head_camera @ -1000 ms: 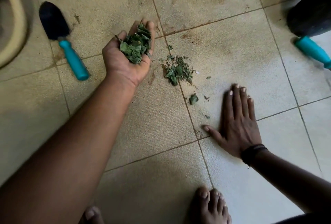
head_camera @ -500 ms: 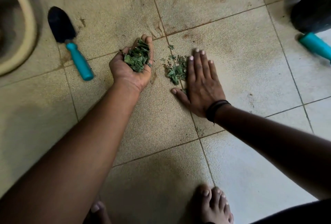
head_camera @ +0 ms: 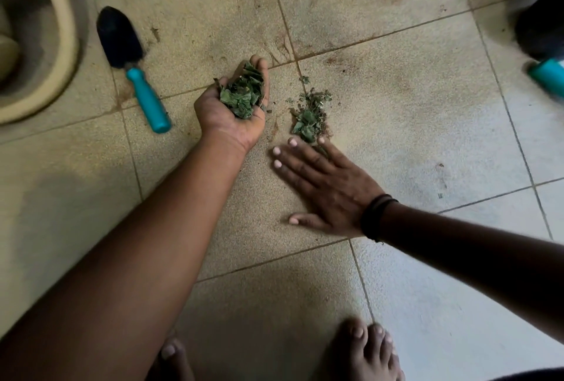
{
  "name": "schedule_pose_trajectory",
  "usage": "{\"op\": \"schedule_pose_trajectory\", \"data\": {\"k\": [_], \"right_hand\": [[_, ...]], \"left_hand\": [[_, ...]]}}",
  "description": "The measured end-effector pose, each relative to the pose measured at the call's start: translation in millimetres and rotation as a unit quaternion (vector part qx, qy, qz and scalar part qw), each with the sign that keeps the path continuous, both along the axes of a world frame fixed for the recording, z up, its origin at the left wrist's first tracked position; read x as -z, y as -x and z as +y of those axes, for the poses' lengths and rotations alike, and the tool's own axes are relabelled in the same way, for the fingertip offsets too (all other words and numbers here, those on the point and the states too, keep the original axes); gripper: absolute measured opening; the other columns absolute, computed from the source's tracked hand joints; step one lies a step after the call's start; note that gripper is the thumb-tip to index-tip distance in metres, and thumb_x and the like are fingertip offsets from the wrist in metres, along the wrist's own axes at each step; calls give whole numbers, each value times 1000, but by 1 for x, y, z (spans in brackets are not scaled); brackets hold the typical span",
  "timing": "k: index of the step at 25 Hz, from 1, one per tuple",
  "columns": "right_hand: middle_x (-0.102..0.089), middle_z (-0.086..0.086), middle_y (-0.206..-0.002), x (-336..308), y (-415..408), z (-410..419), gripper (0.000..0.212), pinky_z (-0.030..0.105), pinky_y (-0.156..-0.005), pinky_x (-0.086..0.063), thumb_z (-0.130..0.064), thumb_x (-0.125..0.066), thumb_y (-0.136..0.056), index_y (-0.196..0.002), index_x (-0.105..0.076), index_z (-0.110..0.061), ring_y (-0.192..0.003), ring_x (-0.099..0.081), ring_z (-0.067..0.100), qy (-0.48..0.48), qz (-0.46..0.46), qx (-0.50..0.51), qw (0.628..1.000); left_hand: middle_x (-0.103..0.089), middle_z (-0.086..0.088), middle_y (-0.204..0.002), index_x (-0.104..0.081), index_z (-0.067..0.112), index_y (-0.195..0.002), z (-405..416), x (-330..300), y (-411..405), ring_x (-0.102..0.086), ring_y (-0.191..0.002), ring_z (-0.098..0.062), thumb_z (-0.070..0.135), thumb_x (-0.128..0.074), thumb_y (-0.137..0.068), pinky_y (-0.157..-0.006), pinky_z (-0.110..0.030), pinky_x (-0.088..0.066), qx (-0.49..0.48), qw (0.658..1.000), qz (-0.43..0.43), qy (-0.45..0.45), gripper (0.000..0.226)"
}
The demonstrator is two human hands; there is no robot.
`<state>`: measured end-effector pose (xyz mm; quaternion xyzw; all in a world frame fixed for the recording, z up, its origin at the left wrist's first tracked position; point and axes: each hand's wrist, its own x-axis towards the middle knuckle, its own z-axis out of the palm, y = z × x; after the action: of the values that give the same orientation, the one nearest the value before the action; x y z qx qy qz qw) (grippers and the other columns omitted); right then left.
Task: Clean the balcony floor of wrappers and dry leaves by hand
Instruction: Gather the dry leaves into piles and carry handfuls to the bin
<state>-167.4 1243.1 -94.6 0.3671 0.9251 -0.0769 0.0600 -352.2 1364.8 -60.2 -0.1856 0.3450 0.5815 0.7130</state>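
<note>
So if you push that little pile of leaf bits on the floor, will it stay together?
Probably not. The leaf pile is loose crumbled bits, with crumbs already strewn around it, so it would likely scatter. The pieces look thin and light, so they should slide easily on the tile floor. They may crumble further under the flat right hand.

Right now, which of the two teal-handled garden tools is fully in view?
The black-bladed hand trowel with the teal handle, lying on the tiled floor left of the leaf-filled left hand. The other teal handle is cut off at the right edge.
</note>
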Motion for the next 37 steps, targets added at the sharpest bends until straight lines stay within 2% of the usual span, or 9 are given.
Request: {"op": "schedule_pose_trajectory", "data": {"k": [6,11,13,23,26,28,30,34,37], "right_hand": [[0,8,-170,-4,-13,33,95,53,-125,2,-78,-13,-95,-162,-5,-10,-156,5,30,-18,-45,104,993],[-10,13,-168,-9,23,24,92,51,-125,2,-73,-16,-97,-161,-10,-6,-156,0,31,4,25,-33,999],[-13,13,-168,-7,38,34,94,50,-125,3,-75,-14,-96,-161,-12,-7,-156,-1,29,22,21,-49,998],[-5,11,-169,-6,23,86,96,50,-125,1,-76,0,-92,-161,-5,-9,-156,1,27,-50,-82,115,989],[-23,18,-164,-13,8,100,83,51,-124,-17,-62,-16,-100,-155,-29,-2,-153,-17,37,-26,1,137,990],[-43,23,-151,-12,-4,113,64,50,-115,-35,-46,-29,-103,-142,-47,1,-139,-39,43,-12,74,115,991],[-48,22,-142,-9,-10,120,54,49,-105,-45,-38,-34,-101,-135,-54,-2,-127,-45,40,-10,79,92,993],[-52,18,-136,-1,-20,100,34,49,-93,-51,-17,-49,-100,-128,-60,-2,-119,-49,37,-1,93,68,993],[-50,23,-145,-4,-43,70,44,53,-110,-40,-24,-48,-104,-138,-54,4,-139,-42,41,-18,188,107,976]], "left_hand": [[-66,-30,-111,-53,-13,-136,1,-3,2,-69,-97,-40,18,-30,-98,-86,-42,-60,-1,1000,-10,-2,54],[-66,-31,-108,-54,-14,-132,8,-3,7,-68,-95,-41,18,-29,-99,-85,-42,-60,-11,1000,-23,-15,53],[-66,-31,-106,-54,-15,-130,10,-5,8,-67,-94,-42,19,-30,-99,-86,-42,-59,-11,1000,-23,-16,52],[-67,-31,-111,-53,-12,-135,5,2,8,-69,-95,-43,20,-28,-101,-83,-44,-61,-14,1000,-20,-12,53],[-67,-31,-110,-53,-11,-136,4,-1,4,-69,-95,-41,17,-29,-100,-81,-43,-61,-8,1000,-20,-16,52],[-67,-29,-110,-53,-10,-137,2,-3,-1,-70,-94,-40,18,-30,-100,-85,-41,-60,9,1000,-15,-22,52],[-67,-28,-112,-52,-10,-138,0,-2,-6,-70,-95,-40,19,-30,-100,-87,-40,-59,23,999,-13,-26,53],[-67,-29,-114,-53,-12,-137,-1,-3,-10,-70,-95,-40,20,-31,-100,-87,-40,-59,31,999,-13,-25,53],[-67,-29,-112,-53,-12,-136,1,-4,-10,-70,-94,-40,19,-30,-99,-87,-39,-59,30,999,-14,-31,53]]}}
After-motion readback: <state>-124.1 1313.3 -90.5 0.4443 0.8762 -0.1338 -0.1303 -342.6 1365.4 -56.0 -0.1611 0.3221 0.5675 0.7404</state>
